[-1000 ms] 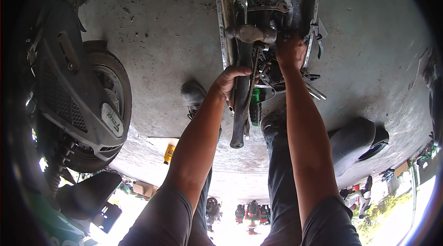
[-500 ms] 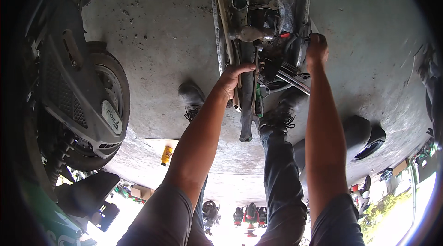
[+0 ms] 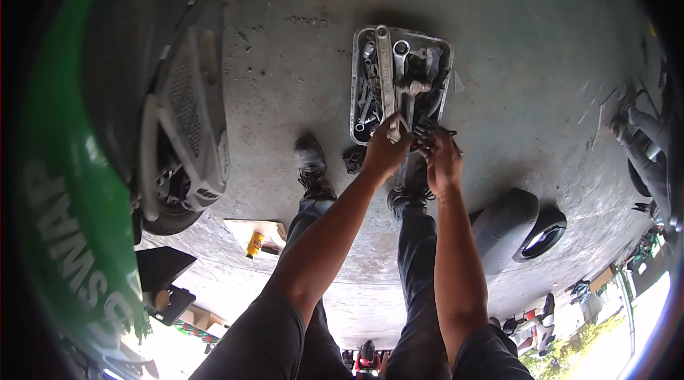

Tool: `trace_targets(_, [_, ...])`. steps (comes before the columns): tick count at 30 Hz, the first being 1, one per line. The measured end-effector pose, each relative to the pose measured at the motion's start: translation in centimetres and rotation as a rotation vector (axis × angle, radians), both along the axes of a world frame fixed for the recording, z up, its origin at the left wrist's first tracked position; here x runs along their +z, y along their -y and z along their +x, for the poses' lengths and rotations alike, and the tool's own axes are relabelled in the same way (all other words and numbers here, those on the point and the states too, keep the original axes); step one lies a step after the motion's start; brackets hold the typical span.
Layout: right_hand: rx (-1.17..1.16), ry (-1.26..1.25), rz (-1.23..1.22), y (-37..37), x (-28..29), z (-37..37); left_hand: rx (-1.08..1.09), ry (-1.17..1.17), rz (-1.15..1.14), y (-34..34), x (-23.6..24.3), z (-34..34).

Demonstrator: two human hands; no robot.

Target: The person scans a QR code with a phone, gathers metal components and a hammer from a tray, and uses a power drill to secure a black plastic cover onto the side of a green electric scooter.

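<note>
A metal tray full of hand tools lies on the floor in front of me. My left hand is at its near edge, closed round the lower end of a long wrench that slants up across the tray. Beside that wrench lies a ring-ended wrench. The hammer has its head near the tray's middle, its handle running toward my hands. My right hand is at the near right corner, fingers bent together round dark metal pieces too small to make out. Smaller sockets and wrenches show along the left side.
My shoes stand below the tray. A motor scooter with a green panel fills the left. To the right lie a dark seat-like piece and a tire. A yellow bottle sits on a board at lower left.
The long wrench has shifted right within the tray, uncovering small tools on the left. My right hand has come from the tray's right side to its near corner. The whole view has shifted.
</note>
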State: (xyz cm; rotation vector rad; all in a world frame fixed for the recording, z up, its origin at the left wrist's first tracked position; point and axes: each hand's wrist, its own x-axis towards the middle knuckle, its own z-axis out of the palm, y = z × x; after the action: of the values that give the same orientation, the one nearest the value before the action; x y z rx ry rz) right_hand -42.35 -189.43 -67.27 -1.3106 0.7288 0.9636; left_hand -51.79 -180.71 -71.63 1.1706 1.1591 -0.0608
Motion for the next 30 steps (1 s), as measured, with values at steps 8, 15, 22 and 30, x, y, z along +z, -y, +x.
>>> trace_targets(8, [0.086,0.000,0.451,-0.8,22.6,-3.2,0.034,0.196,0.211,-1.9,28.6,-2.1])
trace_targets(15, [0.489,-0.347,0.797,-4.8,45.3,-7.8,0.165,0.342,0.519,-3.8,51.7,-13.0])
trace_targets(22, [1.201,0.008,0.821,-6.5,57.1,-24.4,0.637,0.118,0.726,1.9,62.6,-32.0])
trace_targets(30, [2.181,0.817,1.282,-8.0,63.0,-51.0,1.422,0.176,0.343,11.8,69.2,-55.9])
